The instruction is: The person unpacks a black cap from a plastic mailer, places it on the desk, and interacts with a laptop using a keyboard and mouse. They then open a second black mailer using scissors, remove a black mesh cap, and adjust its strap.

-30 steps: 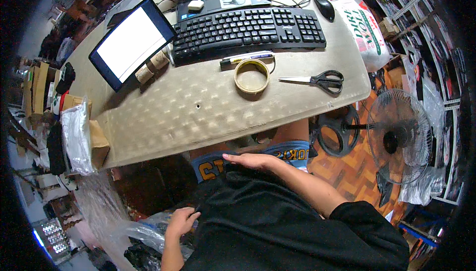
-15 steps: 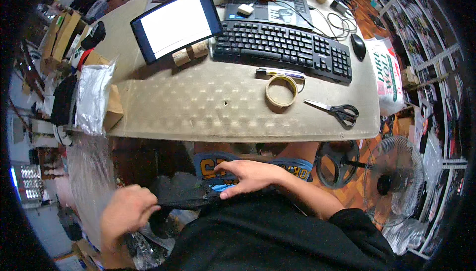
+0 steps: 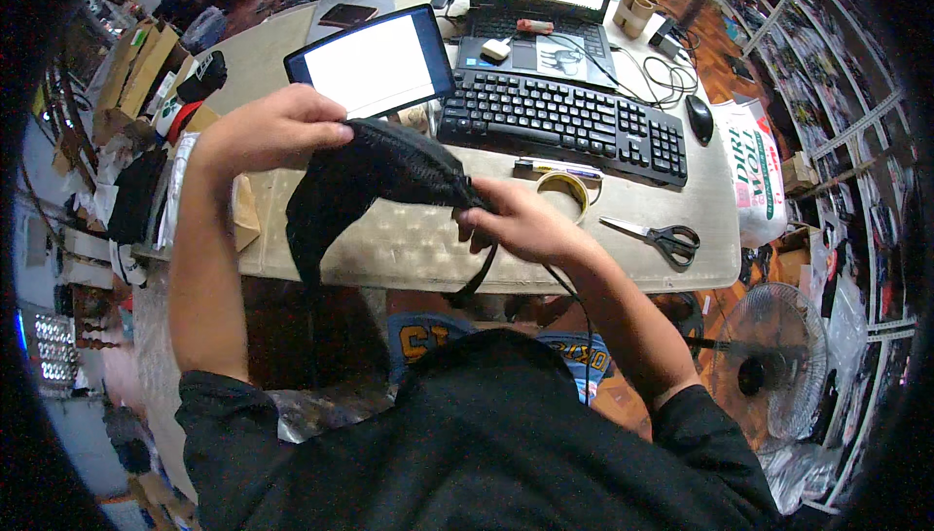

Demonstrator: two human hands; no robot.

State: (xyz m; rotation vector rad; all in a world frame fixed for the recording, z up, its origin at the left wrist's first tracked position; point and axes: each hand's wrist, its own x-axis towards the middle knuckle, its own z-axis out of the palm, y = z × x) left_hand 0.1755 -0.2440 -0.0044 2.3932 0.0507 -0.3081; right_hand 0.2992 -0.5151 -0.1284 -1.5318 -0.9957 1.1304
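Observation:
A limp black cloth item with straps (image 3: 389,161) hangs stretched between my hands above the near part of the table; I cannot tell its exact kind. Its left corner is pinched between the thumb and fingers of my left hand (image 3: 277,127), just in front of the tablet (image 3: 375,64). My right hand (image 3: 525,220) is closed on the other end, close to a roll of tape (image 3: 564,195). A loose flap droops on the left, and thin straps dangle under my right hand toward my lap.
On the beige table (image 3: 389,259) are a black keyboard (image 3: 564,118), a laptop (image 3: 535,35), pens (image 3: 557,169), scissors (image 3: 666,239) and a mouse (image 3: 699,120). A fan (image 3: 764,366) stands at the right. Packed shelves (image 3: 846,142) line that side. A plastic-wrapped stack (image 3: 175,200) is at the left edge.
Both hands have risen from my lap to above the table. The black cloth item has come up with them, spread between the two hands.

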